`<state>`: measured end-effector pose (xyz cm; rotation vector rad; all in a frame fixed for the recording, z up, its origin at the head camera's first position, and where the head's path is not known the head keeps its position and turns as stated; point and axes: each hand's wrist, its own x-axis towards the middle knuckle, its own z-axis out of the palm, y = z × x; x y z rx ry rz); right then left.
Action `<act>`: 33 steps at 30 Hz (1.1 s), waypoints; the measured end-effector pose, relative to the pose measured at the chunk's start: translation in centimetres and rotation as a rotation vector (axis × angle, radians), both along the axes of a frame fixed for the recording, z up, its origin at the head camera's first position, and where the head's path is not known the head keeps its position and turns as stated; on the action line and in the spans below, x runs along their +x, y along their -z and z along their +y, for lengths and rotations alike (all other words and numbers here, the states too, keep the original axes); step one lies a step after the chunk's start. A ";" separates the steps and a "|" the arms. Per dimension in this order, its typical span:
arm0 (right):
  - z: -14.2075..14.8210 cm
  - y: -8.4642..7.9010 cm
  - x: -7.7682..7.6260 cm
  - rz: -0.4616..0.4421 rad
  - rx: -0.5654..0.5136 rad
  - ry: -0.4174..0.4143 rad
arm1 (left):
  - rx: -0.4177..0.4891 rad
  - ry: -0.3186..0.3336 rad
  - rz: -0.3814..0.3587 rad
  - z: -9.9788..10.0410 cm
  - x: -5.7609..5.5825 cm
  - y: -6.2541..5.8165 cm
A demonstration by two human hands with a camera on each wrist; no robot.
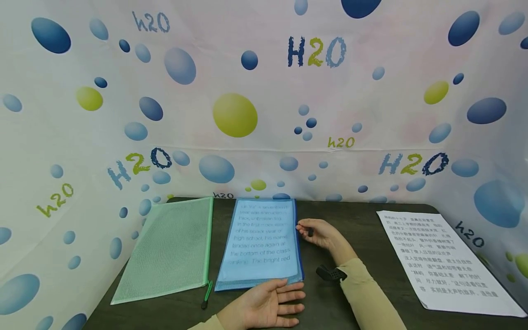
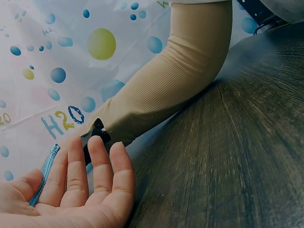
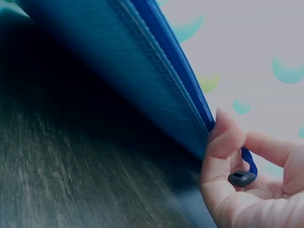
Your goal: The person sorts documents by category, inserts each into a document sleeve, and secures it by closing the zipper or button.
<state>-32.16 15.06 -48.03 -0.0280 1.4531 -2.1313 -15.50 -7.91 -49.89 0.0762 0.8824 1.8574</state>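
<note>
A blue mesh zip pouch (image 1: 259,240) with a printed English sheet inside is tilted up from the table in the middle. At its near lower edge, my left hand (image 1: 272,305) holds it between thumb and forefinger, the other fingers extended. The left wrist view shows the pouch's edge (image 2: 45,173) between the thumb and the fingers. On the pouch's right side, my right hand (image 1: 323,233) pinches the zipper pull at the blue zip (image 3: 183,76). A blue cord with a dark end piece (image 3: 242,178) hangs from that pull. The pull itself is hidden by the fingers.
A green mesh zip pouch (image 1: 169,252) lies on the left of the dark table (image 1: 330,302), its cord pull towards me. On the right lies a stack of white printed sheets (image 1: 449,261). A patterned curtain (image 1: 264,82) hangs behind the table.
</note>
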 end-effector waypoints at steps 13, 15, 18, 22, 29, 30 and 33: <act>-0.2 -0.2 -0.7 -0.082 -0.128 0.015 | 0.004 -0.003 -0.010 -0.1 0.0 -0.1; -0.3 -0.5 -0.7 -0.083 -0.126 0.026 | 0.001 -0.003 -0.008 -0.1 0.0 -0.1; -0.4 -0.9 -0.7 -0.087 -0.119 0.044 | 0.001 -0.003 -0.006 -0.1 0.0 -0.1; -0.6 -1.1 -0.9 -0.096 -0.131 0.059 | 0.005 -0.002 -0.009 -0.1 -0.1 -0.1; -0.5 -1.0 -1.5 -0.122 -0.177 0.068 | 0.009 0.000 -0.003 0.0 -0.1 -0.1; -0.5 -0.9 -1.6 -0.129 -0.183 0.074 | 0.007 0.000 -0.001 0.0 -0.1 -0.1; -0.4 -0.8 -1.9 -0.150 -0.195 0.095 | 0.003 0.001 0.001 0.0 -0.1 -0.1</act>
